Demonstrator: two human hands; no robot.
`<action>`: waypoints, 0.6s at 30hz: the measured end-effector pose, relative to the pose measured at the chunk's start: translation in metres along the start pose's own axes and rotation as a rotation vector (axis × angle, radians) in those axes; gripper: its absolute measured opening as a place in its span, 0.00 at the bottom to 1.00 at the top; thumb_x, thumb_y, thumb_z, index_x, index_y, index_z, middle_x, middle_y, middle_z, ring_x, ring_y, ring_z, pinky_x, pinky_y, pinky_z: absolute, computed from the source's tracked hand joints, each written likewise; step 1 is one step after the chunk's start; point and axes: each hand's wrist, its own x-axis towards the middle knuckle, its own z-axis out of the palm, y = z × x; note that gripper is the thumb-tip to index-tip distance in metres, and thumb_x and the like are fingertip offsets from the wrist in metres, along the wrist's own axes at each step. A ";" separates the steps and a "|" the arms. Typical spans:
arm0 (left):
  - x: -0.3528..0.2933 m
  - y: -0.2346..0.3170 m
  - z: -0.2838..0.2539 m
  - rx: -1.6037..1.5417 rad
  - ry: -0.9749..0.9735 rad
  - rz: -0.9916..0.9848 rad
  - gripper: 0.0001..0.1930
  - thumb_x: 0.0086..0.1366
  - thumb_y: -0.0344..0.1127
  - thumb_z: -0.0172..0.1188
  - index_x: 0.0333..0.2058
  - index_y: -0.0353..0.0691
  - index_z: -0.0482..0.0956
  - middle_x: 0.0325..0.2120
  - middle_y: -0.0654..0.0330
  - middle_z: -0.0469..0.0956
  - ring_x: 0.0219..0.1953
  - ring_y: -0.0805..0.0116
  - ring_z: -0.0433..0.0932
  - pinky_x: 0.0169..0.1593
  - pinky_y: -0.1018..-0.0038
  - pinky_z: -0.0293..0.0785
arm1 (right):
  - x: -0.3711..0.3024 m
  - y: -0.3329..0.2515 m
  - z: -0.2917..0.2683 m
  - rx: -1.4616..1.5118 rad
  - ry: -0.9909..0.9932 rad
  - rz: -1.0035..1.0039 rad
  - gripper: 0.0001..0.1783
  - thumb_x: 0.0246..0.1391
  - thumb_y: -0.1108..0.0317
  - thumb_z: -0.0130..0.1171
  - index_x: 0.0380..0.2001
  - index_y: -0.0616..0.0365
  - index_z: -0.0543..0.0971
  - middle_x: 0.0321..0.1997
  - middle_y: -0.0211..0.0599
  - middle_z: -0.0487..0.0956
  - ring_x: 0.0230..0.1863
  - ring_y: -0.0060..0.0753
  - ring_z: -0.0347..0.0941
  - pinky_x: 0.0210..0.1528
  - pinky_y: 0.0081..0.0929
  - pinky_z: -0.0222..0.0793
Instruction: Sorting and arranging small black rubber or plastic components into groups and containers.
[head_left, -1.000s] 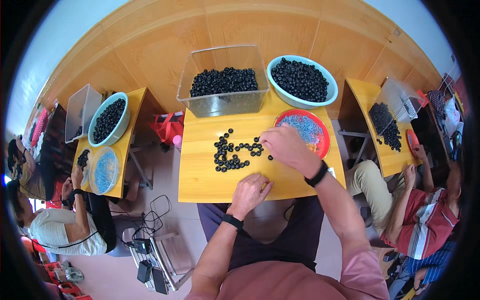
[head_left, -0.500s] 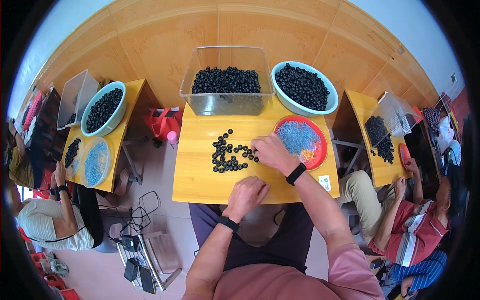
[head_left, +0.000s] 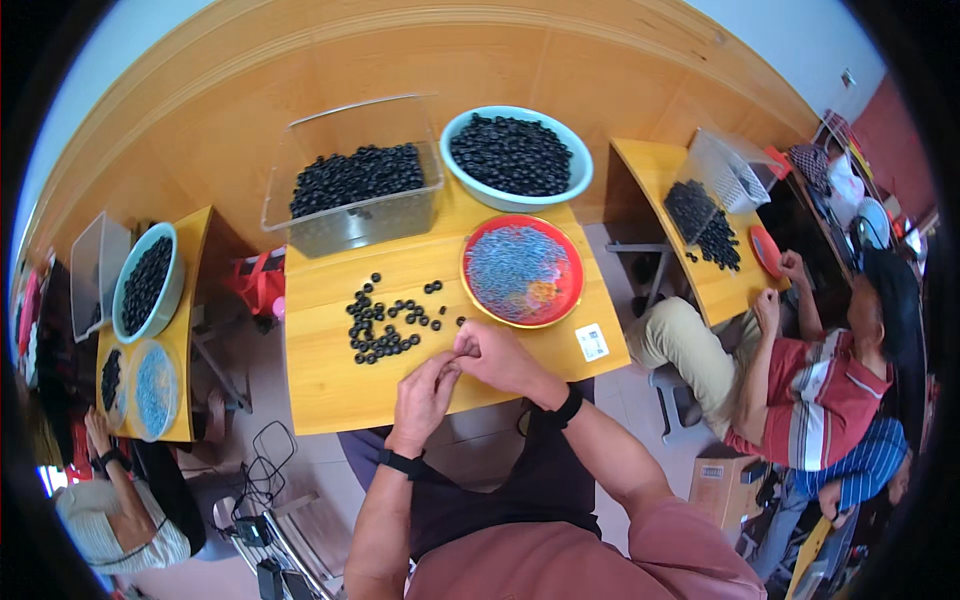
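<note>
Both my hands meet over the near edge of the yellow table (head_left: 330, 395). The fingers of my left hand (head_left: 424, 402) are pinched together, and their tips touch those of my right hand (head_left: 500, 358), which are closed as well. Whatever lies between the fingertips is too small or hidden to make out. Just beyond them, small black ring-shaped pieces (head_left: 373, 347) lie loose on the table, several with a hole in the middle. To the right of these is a red plate (head_left: 574, 270) holding a heap of thin bluish pieces (head_left: 515, 262).
A clear plastic bin (head_left: 350, 238) and a light-blue basin (head_left: 545, 203), both full of black pieces, stand at the table's back. A white label (head_left: 592, 342) is on its right side. People work at similar tables left and right; cables (head_left: 262, 455) lie at lower left.
My right hand has come back from the loose black pieces to my left hand, and the fingertips now meet. The whole view has turned, shifting the table leftward.
</note>
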 end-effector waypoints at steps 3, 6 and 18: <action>0.004 0.010 0.003 -0.073 -0.057 -0.059 0.12 0.65 0.26 0.67 0.47 0.37 0.82 0.32 0.52 0.84 0.35 0.62 0.86 0.40 0.71 0.80 | -0.008 0.017 0.001 0.202 0.031 0.051 0.12 0.55 0.72 0.68 0.37 0.63 0.75 0.32 0.36 0.82 0.36 0.23 0.80 0.39 0.24 0.76; 0.006 0.012 0.003 -0.061 -0.123 -0.092 0.12 0.65 0.26 0.67 0.47 0.36 0.83 0.31 0.53 0.85 0.33 0.62 0.86 0.40 0.71 0.81 | -0.012 0.021 -0.002 0.229 0.086 -0.005 0.11 0.52 0.72 0.66 0.36 0.64 0.77 0.31 0.42 0.83 0.35 0.32 0.83 0.37 0.31 0.77; 0.004 -0.001 0.002 -0.061 -0.117 -0.234 0.11 0.59 0.28 0.73 0.38 0.33 0.81 0.22 0.59 0.79 0.25 0.73 0.76 0.34 0.75 0.76 | -0.007 0.010 -0.115 -0.857 0.363 0.144 0.07 0.56 0.69 0.59 0.27 0.53 0.85 0.30 0.46 0.84 0.36 0.52 0.82 0.40 0.45 0.77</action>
